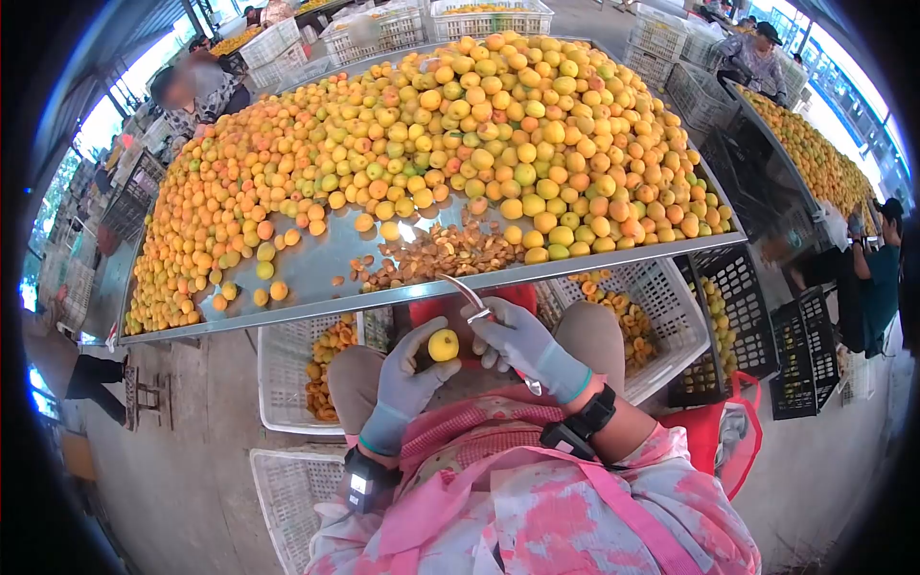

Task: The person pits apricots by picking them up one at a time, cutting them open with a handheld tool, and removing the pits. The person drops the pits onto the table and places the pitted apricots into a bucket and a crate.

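Observation:
A yellow apricot (pixel 443 345) sits in the fingers of my gloved left hand (pixel 410 366), low in front of the metal table's edge. My gloved right hand (pixel 517 343), just to its right, is closed around a curved knife (pixel 464 290). The knife's thin metal blade points up and left toward the table edge, and a bit of red handle and a metal end show below the hand. The blade is apart from the apricot. Beyond both hands, a heap of brown apricot pits (pixel 448 253) lies along the near edge of the table.
A large mound of whole apricots (pixel 537 125) covers much of the metal table (pixel 335 247). Below stand white crates (pixel 682 340) holding halved apricots. Black crates (pixel 757 311) and a red bag (pixel 714 436) are at right. Several people work at other tables around.

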A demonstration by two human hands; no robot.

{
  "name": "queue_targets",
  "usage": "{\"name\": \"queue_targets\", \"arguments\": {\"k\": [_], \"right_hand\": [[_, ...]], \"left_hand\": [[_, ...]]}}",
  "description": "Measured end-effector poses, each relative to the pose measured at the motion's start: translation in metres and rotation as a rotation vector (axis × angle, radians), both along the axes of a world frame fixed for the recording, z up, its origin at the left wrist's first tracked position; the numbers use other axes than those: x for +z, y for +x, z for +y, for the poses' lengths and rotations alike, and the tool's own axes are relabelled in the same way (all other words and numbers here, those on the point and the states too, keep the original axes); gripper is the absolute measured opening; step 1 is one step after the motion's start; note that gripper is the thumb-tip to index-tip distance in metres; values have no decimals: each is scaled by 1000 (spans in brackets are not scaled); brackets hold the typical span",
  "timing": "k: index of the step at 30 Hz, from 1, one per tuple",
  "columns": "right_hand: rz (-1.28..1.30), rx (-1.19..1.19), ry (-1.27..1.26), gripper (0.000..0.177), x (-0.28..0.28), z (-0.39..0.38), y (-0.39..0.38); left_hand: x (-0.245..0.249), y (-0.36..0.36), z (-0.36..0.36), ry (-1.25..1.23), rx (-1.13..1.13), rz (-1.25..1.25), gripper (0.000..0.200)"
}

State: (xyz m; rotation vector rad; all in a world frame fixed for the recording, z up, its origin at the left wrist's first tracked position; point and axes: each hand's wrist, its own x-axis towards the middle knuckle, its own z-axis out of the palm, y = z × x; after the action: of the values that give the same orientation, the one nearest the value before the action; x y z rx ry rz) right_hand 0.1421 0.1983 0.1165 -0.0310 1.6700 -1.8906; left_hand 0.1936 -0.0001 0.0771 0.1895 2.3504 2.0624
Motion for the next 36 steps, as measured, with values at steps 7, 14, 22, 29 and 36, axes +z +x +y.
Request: {"name": "queue_targets", "arguments": {"k": [7, 14, 22, 29, 36], "right_hand": [[55, 21, -116, 36, 7, -3, 12], [213, 23, -105, 37, 21, -14, 17], [334, 14, -6, 36, 18, -22, 6], [562, -43, 184, 38, 1, -25, -13], [900, -114, 478, 37, 5, -32, -51]], "left_hand": [[9, 1, 4, 443, -42, -207, 60], [24, -9, 12, 569, -152, -173, 57], [19, -22, 17, 608, -37, -125, 51], [14, -42, 21, 350, 98, 40, 54], [-3, -81, 13, -33, 170, 156, 56]]}}
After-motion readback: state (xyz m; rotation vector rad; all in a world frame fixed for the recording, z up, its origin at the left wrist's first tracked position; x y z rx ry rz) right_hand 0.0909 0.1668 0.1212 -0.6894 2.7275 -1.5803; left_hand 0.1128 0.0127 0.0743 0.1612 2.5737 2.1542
